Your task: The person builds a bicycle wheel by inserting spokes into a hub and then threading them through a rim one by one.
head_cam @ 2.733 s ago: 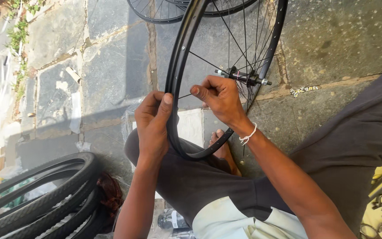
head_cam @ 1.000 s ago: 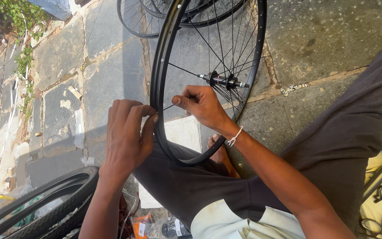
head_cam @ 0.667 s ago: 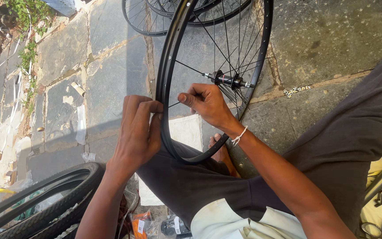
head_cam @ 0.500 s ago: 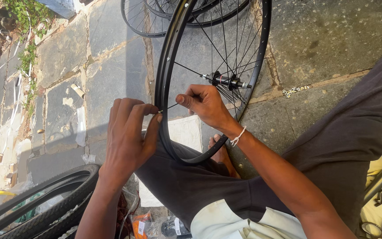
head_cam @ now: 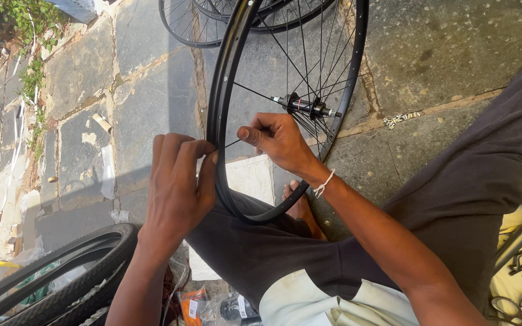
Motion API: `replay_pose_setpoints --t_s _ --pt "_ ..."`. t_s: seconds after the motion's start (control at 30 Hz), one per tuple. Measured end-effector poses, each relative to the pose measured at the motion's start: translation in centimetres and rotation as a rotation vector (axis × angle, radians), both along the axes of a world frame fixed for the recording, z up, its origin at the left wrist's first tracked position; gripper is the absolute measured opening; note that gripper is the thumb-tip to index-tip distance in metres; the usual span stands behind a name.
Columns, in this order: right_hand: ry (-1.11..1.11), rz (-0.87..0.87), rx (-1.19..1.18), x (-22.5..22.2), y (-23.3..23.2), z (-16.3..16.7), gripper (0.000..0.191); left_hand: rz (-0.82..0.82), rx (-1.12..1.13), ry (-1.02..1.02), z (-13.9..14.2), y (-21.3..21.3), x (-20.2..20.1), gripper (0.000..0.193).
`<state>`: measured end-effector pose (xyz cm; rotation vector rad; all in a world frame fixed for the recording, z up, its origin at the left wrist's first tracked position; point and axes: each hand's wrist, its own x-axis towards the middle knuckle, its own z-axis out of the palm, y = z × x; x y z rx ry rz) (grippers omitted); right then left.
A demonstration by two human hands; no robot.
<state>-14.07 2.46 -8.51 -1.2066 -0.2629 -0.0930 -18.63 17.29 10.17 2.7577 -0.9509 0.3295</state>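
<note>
Wheel rim [head_cam: 225,90] stands upright across the person's lap, hub [head_cam: 303,107] beyond; the left hand [head_cam: 179,187] is curled shut around the rim's near edge, while the right hand [head_cam: 276,142] pinches a loose spoke [head_cam: 232,143] (thin, dark) between closed fingertips. Spoke-seating looks to be the step in hand; guiding its tip into the rim hole calls for a steady rim and fine aim.

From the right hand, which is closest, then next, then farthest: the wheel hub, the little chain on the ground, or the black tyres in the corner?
1. Hub: just above the right hand, in the wheel's middle.
2. Chain: on the stones, to the right.
3. Tyres: bottom-left corner, beyond the left hand.
</note>
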Motion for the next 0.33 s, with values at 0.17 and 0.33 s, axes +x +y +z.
replay_pose_setpoints --t_s 0.17,0.33 --pt "0.000 -0.003 -0.019 0.1 -0.1 0.1 0.048 -0.121 -0.098 0.030 0.0 0.5 0.0 0.034" --pt "-0.008 0.005 -0.005 0.1 0.0 0.0 0.047 -0.200 -0.082 0.007 -1.6 1.4 0.2 0.048"
